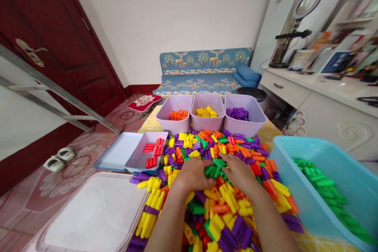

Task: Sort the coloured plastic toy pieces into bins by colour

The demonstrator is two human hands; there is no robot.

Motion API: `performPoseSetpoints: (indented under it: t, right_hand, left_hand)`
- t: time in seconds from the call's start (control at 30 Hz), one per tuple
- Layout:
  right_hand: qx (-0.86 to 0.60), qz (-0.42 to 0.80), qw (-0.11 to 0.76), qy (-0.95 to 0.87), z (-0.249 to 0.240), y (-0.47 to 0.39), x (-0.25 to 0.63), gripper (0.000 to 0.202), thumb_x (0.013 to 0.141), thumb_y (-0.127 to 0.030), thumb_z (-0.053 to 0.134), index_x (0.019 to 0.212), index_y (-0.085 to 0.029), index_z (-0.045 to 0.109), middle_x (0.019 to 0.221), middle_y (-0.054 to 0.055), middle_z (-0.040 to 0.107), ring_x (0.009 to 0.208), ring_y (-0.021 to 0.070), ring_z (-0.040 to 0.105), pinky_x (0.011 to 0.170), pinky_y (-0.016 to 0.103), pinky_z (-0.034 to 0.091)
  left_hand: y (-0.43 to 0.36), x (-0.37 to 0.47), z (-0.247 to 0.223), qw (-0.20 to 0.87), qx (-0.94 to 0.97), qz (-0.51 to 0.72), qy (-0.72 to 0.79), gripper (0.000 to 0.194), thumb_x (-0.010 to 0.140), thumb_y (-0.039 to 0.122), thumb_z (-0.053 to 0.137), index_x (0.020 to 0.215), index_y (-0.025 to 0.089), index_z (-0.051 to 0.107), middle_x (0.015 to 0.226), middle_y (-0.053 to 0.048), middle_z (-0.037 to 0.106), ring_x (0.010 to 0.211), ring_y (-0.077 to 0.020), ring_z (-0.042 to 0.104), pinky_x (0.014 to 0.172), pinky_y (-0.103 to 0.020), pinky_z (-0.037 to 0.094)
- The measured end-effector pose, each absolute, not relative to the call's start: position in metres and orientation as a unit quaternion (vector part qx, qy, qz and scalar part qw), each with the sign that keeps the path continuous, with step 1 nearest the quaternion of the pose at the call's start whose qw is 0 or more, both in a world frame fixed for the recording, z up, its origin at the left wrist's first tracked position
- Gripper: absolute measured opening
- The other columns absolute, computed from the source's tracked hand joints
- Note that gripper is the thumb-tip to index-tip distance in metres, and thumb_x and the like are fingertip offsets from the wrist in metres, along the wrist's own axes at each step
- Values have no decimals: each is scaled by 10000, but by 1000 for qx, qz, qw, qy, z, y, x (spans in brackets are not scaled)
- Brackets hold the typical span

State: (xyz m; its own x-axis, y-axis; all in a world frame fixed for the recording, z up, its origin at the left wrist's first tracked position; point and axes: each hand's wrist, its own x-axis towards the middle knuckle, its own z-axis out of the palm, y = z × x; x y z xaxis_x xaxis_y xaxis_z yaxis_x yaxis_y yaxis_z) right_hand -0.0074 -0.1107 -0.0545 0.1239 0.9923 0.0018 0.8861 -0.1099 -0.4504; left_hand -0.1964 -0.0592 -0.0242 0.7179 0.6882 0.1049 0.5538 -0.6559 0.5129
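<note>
Both hands meet over a heap of plastic tube-shaped building pieces (227, 197) in yellow, purple, orange, green and red. A small cluster of green tube pieces (215, 168) lies between them. My left hand (193, 174) grips the cluster from the left, thumb and fingers curled against it. From the right, my right hand (238, 170) closes on the same cluster; some fingertips are hidden behind the pieces. Joined yellow pieces (146, 220) with a purple band lie left of my left forearm. Loose green pieces (196, 208) rest below my left hand.
Three lilac bins stand at the back, holding orange (179, 115), yellow (206, 112) and purple pieces (238, 113). A box (137, 153) with red pieces is left. A blue tub (313, 145) with green pieces is right. A white lid (94, 208) lies front left.
</note>
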Motion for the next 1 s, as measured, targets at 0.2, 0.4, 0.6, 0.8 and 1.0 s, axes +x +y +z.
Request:
performPoseSetpoints:
  t: [0.2,0.4,0.6,0.8,1.0]
  right_hand:
    - [-628,318,338,-624,-55,-110,-12,564,749,-143,550,1306,-216,509,1122,64,657,978,216,621,893,364,469]
    - [-555,401,464,-562,-34,-113,-19,444,785,-253,601,1227,-221,569,1177,48,618,1035,206,592,913,354,464]
    - [-551,407,548,-480,-17,-117,-20,349,819,-368,611,1134,-216,614,751,-7,640,698,153,602,630,255,481]
    - [-538,397,538,-513,-17,-116,-23,377,753,-329,688,1110,-229,620,1021,30,671,854,174,639,753,297,511]
    - [-588,335,482,-557,-20,-115,-25,406,704,-339,724,1083,-217,646,1053,40,681,975,225,625,886,373,477]
  left_hand:
    - [-49,-194,-44,294,874,182,340,473,622,225,703,1092,271,667,896,-35,705,809,-244,627,698,-290,454]
    - [-46,-192,-48,531,757,282,257,384,737,214,658,1120,201,630,1007,-45,665,880,-189,602,760,-255,468]
    - [-48,-194,-35,662,632,327,237,407,789,354,672,1163,202,614,935,-38,643,700,-119,569,639,-206,451]
    - [-47,-193,-33,699,566,363,244,424,765,411,698,1114,176,645,878,-51,660,642,-111,553,569,-194,430]
    - [-46,-192,-39,679,570,386,256,413,775,468,677,1063,172,665,850,-38,661,665,-112,561,609,-205,445]
